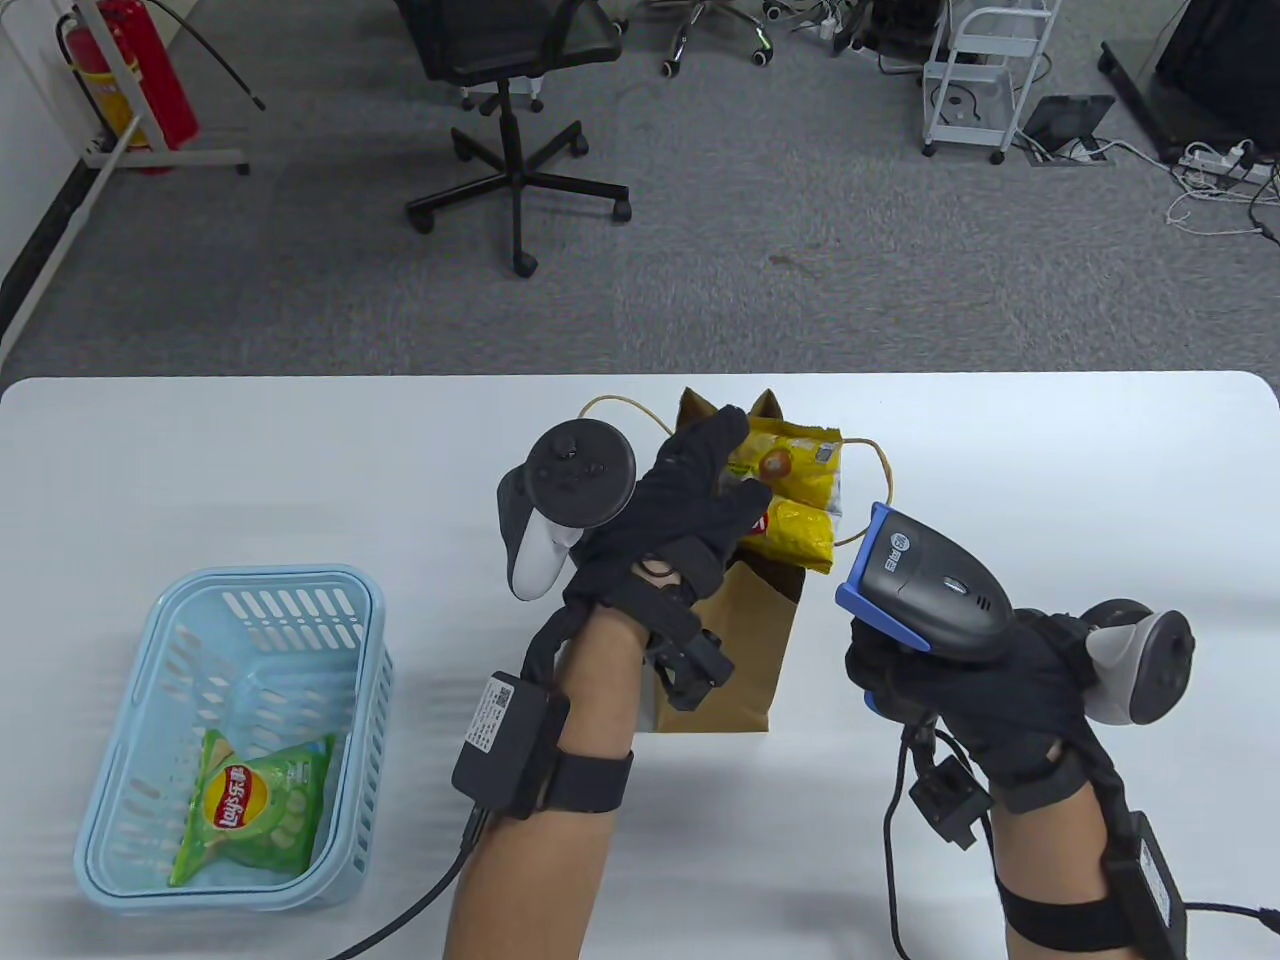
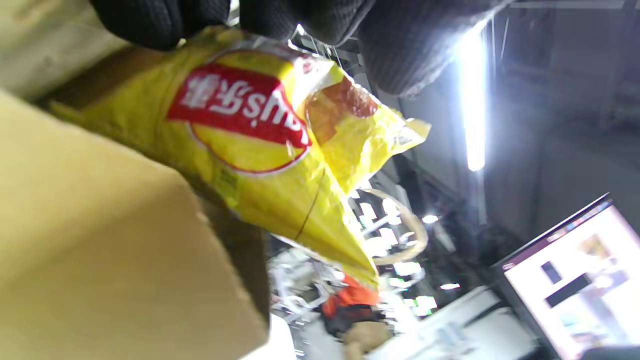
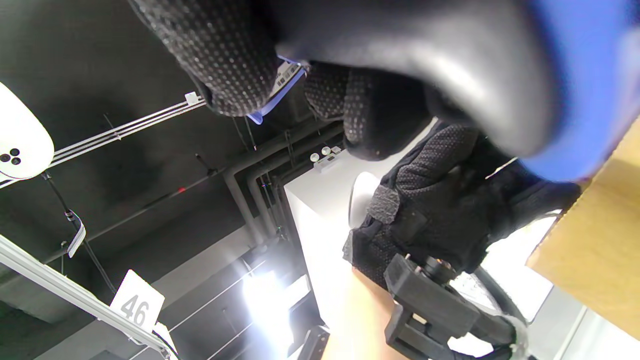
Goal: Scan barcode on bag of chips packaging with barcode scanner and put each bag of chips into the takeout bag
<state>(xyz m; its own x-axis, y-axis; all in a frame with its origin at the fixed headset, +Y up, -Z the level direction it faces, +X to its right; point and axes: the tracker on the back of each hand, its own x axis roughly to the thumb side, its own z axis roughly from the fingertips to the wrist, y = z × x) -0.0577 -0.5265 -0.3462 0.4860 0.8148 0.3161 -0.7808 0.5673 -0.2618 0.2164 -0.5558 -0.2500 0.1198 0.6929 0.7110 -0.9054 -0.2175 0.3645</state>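
My left hand (image 1: 715, 480) grips a yellow bag of chips (image 1: 800, 490) over the open mouth of the brown takeout bag (image 1: 735, 660), which stands upright mid-table. In the left wrist view the yellow bag of chips (image 2: 260, 145) hangs from my fingers (image 2: 385, 45) above the takeout bag's edge (image 2: 125, 250). My right hand (image 1: 930, 690) holds the grey and blue barcode scanner (image 1: 925, 585) just right of the takeout bag, its head turned toward the chips. The scanner (image 3: 450, 65) fills the top of the right wrist view. A green bag of chips (image 1: 255, 810) lies in the light blue basket (image 1: 130, 740).
The basket sits at the table's front left. The takeout bag's string handles (image 1: 875, 470) loop out behind it. Beyond the table's far edge are a black office chair (image 1: 510, 100), a fire extinguisher (image 1: 130, 70) and a white cart (image 1: 985, 70) on grey carpet.
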